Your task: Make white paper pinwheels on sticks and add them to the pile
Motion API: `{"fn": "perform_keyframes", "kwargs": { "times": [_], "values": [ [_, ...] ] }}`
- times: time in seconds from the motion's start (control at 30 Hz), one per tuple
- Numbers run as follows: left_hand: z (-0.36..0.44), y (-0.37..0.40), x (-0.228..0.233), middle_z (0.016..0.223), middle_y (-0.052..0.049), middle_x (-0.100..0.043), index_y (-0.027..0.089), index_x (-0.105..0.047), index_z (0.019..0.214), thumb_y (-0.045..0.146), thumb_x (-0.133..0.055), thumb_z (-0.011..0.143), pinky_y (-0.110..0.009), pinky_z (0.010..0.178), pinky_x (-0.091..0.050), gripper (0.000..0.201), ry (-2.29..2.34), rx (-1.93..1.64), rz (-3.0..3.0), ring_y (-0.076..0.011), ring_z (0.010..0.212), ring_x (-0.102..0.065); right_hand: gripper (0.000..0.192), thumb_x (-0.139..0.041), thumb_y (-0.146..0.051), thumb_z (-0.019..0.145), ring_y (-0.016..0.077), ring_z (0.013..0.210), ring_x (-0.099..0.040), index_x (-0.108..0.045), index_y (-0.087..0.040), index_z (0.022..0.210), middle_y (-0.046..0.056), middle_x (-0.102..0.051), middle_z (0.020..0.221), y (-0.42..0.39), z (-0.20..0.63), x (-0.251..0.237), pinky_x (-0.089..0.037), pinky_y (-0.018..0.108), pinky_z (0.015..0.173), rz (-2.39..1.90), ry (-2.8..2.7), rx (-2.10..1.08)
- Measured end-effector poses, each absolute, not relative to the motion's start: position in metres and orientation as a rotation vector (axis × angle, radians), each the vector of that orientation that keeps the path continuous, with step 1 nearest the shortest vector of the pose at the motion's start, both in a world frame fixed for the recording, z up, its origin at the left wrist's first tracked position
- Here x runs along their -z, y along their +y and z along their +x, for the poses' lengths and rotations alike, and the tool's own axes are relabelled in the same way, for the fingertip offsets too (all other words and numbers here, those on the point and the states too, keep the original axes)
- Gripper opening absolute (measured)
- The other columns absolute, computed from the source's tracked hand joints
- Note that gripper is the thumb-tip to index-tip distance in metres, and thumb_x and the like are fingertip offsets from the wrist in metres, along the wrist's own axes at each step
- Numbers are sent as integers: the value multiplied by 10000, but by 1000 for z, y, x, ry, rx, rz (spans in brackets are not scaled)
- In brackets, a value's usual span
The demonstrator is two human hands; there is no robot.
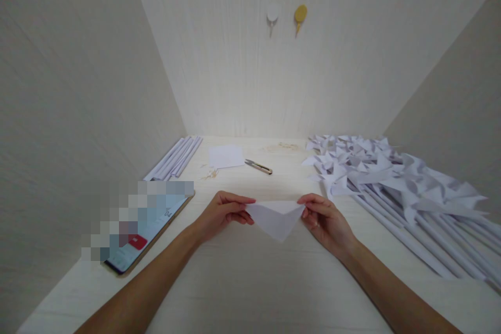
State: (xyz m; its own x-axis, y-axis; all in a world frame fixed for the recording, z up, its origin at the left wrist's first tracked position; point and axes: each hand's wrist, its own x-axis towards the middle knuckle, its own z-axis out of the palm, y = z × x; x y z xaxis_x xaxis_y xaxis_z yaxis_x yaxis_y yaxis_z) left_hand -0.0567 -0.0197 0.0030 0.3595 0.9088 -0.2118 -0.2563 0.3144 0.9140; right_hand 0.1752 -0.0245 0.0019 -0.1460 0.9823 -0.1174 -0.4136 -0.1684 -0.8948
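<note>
A white sheet of paper folded into a triangle (276,219) is held just above the pale table (250,282), its point hanging toward me. My left hand (225,213) pinches its left corner. My right hand (324,219) pinches its right corner. Both forearms reach in from the bottom of the view.
A big pile of white paper pinwheels on rolled paper sticks (395,182) fills the right side. Several rolled paper tubes (174,159) lie at the back left, a phone (146,235) nearer left. A loose white sheet (226,156) and a utility knife (259,167) lie behind. Two wall hooks (285,18) hang above.
</note>
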Motion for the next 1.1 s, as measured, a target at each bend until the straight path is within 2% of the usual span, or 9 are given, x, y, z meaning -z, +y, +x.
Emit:
{"fn": "perform_keyframes", "kwargs": {
  "times": [0.1,0.27,0.37,0.43,0.5,0.63,0.73,0.87,1.1],
  "values": [
    [-54,-21,-3,540,-78,-669,105,-714,709,149,-644,560,-215,499,-479,171,841,-914,928,-143,490,-625,34,-618,-201,525,57,324,-363,-631,-171,532,-5,-531,410,-27,175,-4,-237,207,343,-916,-888,-1577],
    [-51,-23,-2,569,-74,-677,121,-716,677,173,-637,564,-231,523,-480,147,831,-929,952,-147,515,-628,123,-592,-268,555,66,363,-351,-585,-168,483,-2,-470,425,-32,174,-9,-227,221,369,-876,-918,-1532],
    [-50,-24,0,838,-103,-707,125,-710,704,153,-650,560,-242,578,-487,158,795,-844,1023,-164,657,-649,198,-617,-322,582,64,375,-311,-529,-179,475,-29,-406,423,-33,173,-9,-218,222,376,-906,-938,-1423],
    [-48,-24,0,1065,-117,-652,128,-688,723,135,-660,551,-246,620,-484,175,713,-760,1046,-174,753,-647,258,-648,-330,579,60,384,-281,-467,-186,463,-51,-357,418,-33,171,-7,-199,215,378,-913,-964,-1379],
    [-45,-24,0,1132,-126,-616,137,-636,757,178,-663,584,-251,629,-473,180,636,-699,1014,-170,763,-644,316,-675,-311,569,56,396,-268,-405,-188,462,-65,-333,436,-32,170,-3,-190,208,384,-910,-1024,-1364],
    [-33,-29,-7,913,-70,-657,166,-558,844,430,-572,723,-184,513,-403,291,760,-634,1065,-101,619,-591,370,-692,-274,575,59,448,-278,-343,-187,484,-66,-330,508,-27,167,7,-201,204,414,-896,-1218,-1339],
    [-20,-39,-12,666,2,-566,139,-571,810,465,-570,720,-153,444,-344,338,881,-596,1245,-58,522,-493,371,-669,-280,608,69,474,-277,-327,-192,494,-64,-320,510,-25,162,8,-202,206,429,-855,-1336,-1337],
    [-9,-51,-12,678,10,-549,161,-518,916,413,-642,660,-225,458,-444,380,818,-461,1163,-116,542,-552,339,-643,-239,631,73,489,-296,-332,-193,504,-62,-339,515,-29,153,3,-225,207,440,-774,-1433,-1341],
    [-7,-52,-11,684,-9,-589,139,-506,947,351,-646,661,-222,436,-450,382,808,-519,1162,-91,470,-530,311,-662,-223,636,43,438,-303,-358,-193,575,-79,-399,546,-29,149,1,-213,188,400,-741,-1200,-1347]
  ]
}}
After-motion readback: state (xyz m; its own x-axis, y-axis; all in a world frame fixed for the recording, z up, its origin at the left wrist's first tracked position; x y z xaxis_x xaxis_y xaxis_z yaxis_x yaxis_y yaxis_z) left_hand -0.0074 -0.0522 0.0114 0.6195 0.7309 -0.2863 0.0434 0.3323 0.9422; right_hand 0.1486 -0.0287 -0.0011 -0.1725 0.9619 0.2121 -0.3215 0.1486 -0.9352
